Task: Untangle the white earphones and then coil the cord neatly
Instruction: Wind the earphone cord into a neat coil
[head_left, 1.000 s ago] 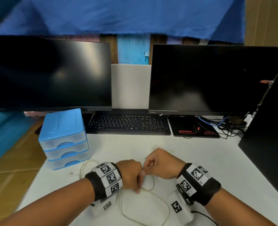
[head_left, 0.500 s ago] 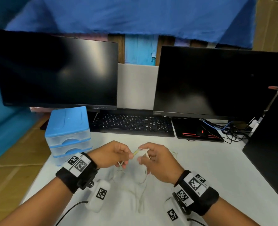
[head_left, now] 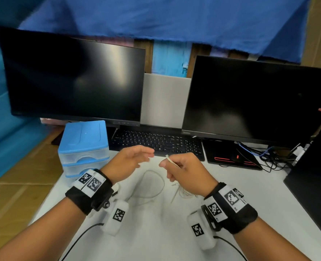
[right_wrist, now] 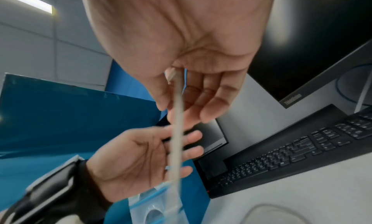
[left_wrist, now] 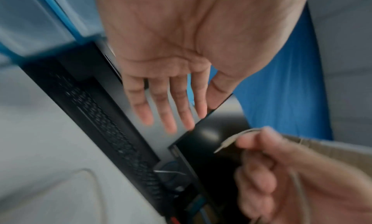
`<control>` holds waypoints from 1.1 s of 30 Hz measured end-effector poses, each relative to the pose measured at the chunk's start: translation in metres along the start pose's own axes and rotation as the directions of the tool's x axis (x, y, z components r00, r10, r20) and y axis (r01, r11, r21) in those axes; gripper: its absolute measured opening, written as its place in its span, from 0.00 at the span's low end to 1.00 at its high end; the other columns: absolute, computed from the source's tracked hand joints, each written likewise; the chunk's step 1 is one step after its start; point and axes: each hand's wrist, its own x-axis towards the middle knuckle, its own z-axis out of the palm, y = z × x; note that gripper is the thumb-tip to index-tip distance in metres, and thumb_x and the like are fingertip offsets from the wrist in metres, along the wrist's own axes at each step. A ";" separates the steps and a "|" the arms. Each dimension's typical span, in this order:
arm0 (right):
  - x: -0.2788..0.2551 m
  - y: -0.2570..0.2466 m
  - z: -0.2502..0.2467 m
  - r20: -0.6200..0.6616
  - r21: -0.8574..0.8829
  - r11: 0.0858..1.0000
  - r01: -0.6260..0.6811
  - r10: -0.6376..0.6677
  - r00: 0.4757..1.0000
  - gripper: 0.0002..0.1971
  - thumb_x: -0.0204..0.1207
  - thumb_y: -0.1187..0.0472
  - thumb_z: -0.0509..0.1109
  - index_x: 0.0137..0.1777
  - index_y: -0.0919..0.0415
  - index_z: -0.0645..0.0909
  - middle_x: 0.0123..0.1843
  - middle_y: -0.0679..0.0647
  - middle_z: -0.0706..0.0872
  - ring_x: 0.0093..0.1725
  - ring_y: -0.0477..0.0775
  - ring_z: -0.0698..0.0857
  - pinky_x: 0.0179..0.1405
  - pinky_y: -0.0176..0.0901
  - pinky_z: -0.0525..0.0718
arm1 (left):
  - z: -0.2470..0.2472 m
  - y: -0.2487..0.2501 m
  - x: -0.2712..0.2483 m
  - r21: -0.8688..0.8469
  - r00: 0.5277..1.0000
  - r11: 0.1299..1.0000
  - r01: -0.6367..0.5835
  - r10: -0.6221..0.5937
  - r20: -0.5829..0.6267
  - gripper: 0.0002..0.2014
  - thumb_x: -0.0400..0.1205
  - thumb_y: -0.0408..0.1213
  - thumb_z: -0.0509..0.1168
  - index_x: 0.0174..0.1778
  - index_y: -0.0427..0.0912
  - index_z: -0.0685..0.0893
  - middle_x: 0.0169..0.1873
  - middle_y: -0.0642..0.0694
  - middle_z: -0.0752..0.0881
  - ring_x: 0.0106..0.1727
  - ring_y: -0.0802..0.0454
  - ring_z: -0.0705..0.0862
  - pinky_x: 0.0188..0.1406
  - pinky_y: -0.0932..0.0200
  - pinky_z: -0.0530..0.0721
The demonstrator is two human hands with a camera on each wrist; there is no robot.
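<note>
The white earphone cord [head_left: 153,186] lies in a loose loop on the white desk [head_left: 155,232] between my wrists, with a small tangle [head_left: 185,193] and a metal plug [head_left: 173,184] beside my right wrist. My right hand [head_left: 164,163] pinches one end of the cord, and a short tip [head_left: 168,157] sticks up past its fingers. In the right wrist view the cord [right_wrist: 178,116] runs down from that pinch. My left hand [head_left: 146,155] hovers just left of it with straight fingers [left_wrist: 161,114], holding nothing.
A black keyboard [head_left: 155,142] lies just beyond my hands, under two dark monitors [head_left: 76,81]. A blue drawer box [head_left: 83,146] stands at the left. A mouse pad [head_left: 231,157] and loose cables [head_left: 268,155] are at the right, next to a black panel [head_left: 314,185].
My left hand has let go of the cord and opened, moving a little away from the right. The right hand still pinches the cord end, and the loop has dropped onto the desk.
</note>
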 end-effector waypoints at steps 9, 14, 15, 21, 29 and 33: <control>0.006 -0.029 -0.017 0.184 -0.064 0.997 0.046 -0.033 0.982 0.11 0.82 0.58 0.69 0.40 0.59 0.87 0.16 0.41 0.67 0.17 0.42 0.61 0.18 0.35 0.62 | 0.011 0.025 -0.010 0.084 0.966 0.976 -0.201 0.183 0.184 0.23 0.80 0.62 0.60 0.44 0.44 0.86 0.45 0.53 0.82 0.52 0.65 0.80 0.57 0.62 0.74; 0.004 -0.032 -0.024 0.228 0.005 1.000 -0.015 0.014 0.974 0.10 0.77 0.56 0.76 0.42 0.63 0.85 0.18 0.44 0.78 0.19 0.46 0.74 0.23 0.37 0.72 | 0.007 0.033 -0.013 -0.169 0.955 0.980 -0.102 0.144 0.261 0.11 0.86 0.43 0.61 0.40 0.46 0.84 0.34 0.47 0.86 0.40 0.55 0.83 0.50 0.58 0.81; 0.005 -0.033 -0.025 0.220 0.022 1.000 -0.010 0.005 0.975 0.10 0.77 0.56 0.76 0.42 0.64 0.85 0.20 0.45 0.81 0.21 0.47 0.78 0.25 0.39 0.75 | 0.008 0.033 -0.013 -0.188 0.948 0.978 -0.087 0.139 0.285 0.13 0.87 0.42 0.59 0.39 0.45 0.83 0.31 0.47 0.85 0.37 0.54 0.82 0.48 0.59 0.81; 0.015 -0.034 -0.034 0.099 0.236 0.972 0.001 -0.025 0.995 0.04 0.78 0.65 0.74 0.45 0.67 0.86 0.30 0.62 0.86 0.25 0.51 0.83 0.31 0.42 0.82 | 0.005 0.046 -0.019 -0.269 0.970 0.963 -0.027 0.091 0.225 0.19 0.86 0.48 0.60 0.34 0.42 0.85 0.23 0.49 0.75 0.28 0.53 0.76 0.37 0.60 0.79; 0.037 -0.021 -0.035 -0.048 0.747 0.660 -0.080 0.174 0.984 0.04 0.78 0.68 0.71 0.46 0.61 0.86 0.29 0.51 0.72 0.21 0.44 0.61 0.19 0.34 0.58 | -0.017 0.076 -0.026 -0.573 0.989 0.807 -0.143 0.142 -0.046 0.14 0.76 0.48 0.65 0.31 0.45 0.90 0.26 0.48 0.85 0.27 0.54 0.83 0.30 0.64 0.84; 0.035 -0.023 -0.009 -0.102 0.640 0.762 -0.097 0.209 0.972 0.04 0.77 0.67 0.74 0.47 0.64 0.90 0.29 0.49 0.78 0.22 0.45 0.65 0.18 0.32 0.57 | -0.023 0.091 -0.030 -0.660 0.968 0.709 -0.250 0.186 -0.166 0.15 0.78 0.42 0.60 0.36 0.45 0.92 0.32 0.49 0.90 0.35 0.55 0.90 0.38 0.64 0.89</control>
